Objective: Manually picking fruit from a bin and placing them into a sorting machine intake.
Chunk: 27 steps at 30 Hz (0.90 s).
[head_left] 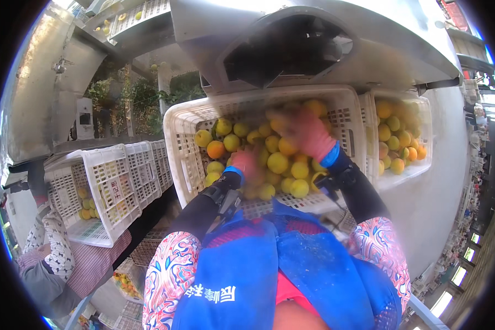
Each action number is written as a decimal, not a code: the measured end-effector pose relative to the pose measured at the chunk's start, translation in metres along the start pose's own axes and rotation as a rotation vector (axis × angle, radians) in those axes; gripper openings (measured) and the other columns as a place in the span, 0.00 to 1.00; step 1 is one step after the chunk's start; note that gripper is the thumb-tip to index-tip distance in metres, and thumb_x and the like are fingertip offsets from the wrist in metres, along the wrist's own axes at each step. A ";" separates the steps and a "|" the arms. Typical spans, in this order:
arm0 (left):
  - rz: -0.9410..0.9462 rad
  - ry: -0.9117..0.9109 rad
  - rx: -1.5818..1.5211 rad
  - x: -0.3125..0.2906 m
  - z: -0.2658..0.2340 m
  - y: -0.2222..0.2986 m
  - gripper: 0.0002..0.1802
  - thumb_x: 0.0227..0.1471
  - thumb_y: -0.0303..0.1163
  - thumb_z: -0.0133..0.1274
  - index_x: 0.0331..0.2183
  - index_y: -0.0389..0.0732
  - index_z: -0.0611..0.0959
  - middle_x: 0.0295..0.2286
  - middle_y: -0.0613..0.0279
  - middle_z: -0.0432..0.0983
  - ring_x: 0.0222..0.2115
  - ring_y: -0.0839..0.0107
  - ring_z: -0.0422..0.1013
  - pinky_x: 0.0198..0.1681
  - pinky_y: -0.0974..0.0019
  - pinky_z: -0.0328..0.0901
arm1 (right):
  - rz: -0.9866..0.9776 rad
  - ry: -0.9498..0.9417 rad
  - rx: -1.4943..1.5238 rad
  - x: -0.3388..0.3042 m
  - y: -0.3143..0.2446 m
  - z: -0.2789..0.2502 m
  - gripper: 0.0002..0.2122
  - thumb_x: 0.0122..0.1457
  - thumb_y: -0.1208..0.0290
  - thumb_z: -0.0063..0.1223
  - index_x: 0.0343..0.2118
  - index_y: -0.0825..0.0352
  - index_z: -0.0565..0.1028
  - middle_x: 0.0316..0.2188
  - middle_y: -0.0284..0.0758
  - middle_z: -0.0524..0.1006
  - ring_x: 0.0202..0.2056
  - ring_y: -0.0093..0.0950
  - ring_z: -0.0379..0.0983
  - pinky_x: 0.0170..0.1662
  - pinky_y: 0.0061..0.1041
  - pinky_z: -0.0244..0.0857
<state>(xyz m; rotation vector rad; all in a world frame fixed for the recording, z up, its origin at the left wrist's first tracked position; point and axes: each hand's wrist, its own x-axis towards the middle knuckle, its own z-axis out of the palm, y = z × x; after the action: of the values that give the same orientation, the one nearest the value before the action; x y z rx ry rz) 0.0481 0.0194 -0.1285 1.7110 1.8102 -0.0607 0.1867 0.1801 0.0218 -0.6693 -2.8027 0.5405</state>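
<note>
A white plastic crate point(173, 143) stands in front of me, partly filled with round yellow, green and orange fruit point(278, 162) that looks like citrus. My left hand point(244, 164), in a pink glove with a blue cuff, reaches down among the fruit at the middle of the crate. Farther right and deeper, my right hand point(312, 138), gloved alike, hovers over or touches the fruit near the back. Motion smears the fingers of both hands, so whether either holds a fruit does not show.
A second white crate point(428, 129) of fruit stands to the right. A metal machine housing point(379, 41) with a dark opening overhangs the back. At left, another person point(55, 253) is beside a tilted white crate point(107, 187) with some fruit.
</note>
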 end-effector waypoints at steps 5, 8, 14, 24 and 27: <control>0.063 0.042 0.139 0.019 0.010 0.009 0.52 0.39 0.49 0.66 0.62 0.39 0.66 0.44 0.43 0.77 0.47 0.49 0.74 0.49 0.48 0.70 | -0.095 -0.188 -0.339 -0.069 0.039 0.087 0.22 0.49 0.70 0.60 0.50 0.58 0.77 0.41 0.37 0.78 0.47 0.41 0.72 0.48 0.39 0.67; -0.034 -0.272 -0.113 0.048 0.032 -0.031 0.50 0.40 0.52 0.68 0.61 0.40 0.69 0.50 0.47 0.75 0.49 0.49 0.73 0.51 0.45 0.69 | 0.002 -0.334 -0.075 -0.055 0.036 0.079 0.20 0.51 0.65 0.61 0.49 0.59 0.77 0.42 0.39 0.78 0.49 0.41 0.72 0.47 0.39 0.67; 0.019 -0.236 -2.444 -0.010 -0.024 -0.026 0.38 0.52 0.52 0.61 0.58 0.44 0.71 0.55 0.53 0.68 0.59 0.54 0.62 0.63 0.41 0.57 | 0.163 -0.031 0.079 -0.052 0.009 0.036 0.22 0.55 0.60 0.62 0.51 0.66 0.75 0.46 0.43 0.77 0.51 0.42 0.71 0.54 0.40 0.67; 0.543 0.194 -2.358 -0.070 -0.134 0.026 0.49 0.44 0.62 0.63 0.60 0.45 0.69 0.57 0.54 0.66 0.58 0.52 0.62 0.65 0.44 0.55 | 0.275 0.418 0.408 -0.016 -0.082 -0.004 0.40 0.44 0.59 0.73 0.60 0.71 0.68 0.50 0.47 0.77 0.50 0.48 0.74 0.56 0.38 0.67; 0.526 0.284 -2.412 -0.063 -0.138 0.025 0.47 0.45 0.61 0.64 0.60 0.45 0.69 0.56 0.54 0.66 0.58 0.52 0.62 0.65 0.45 0.55 | 0.300 0.497 0.380 0.004 -0.092 -0.024 0.38 0.44 0.60 0.73 0.58 0.71 0.69 0.47 0.47 0.78 0.45 0.49 0.75 0.53 0.40 0.68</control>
<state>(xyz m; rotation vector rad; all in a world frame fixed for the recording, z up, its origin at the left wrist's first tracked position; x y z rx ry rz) 0.0117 0.0291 0.0204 0.1300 0.3375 1.7384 0.1534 0.1128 0.0810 -0.9826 -2.0799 0.8042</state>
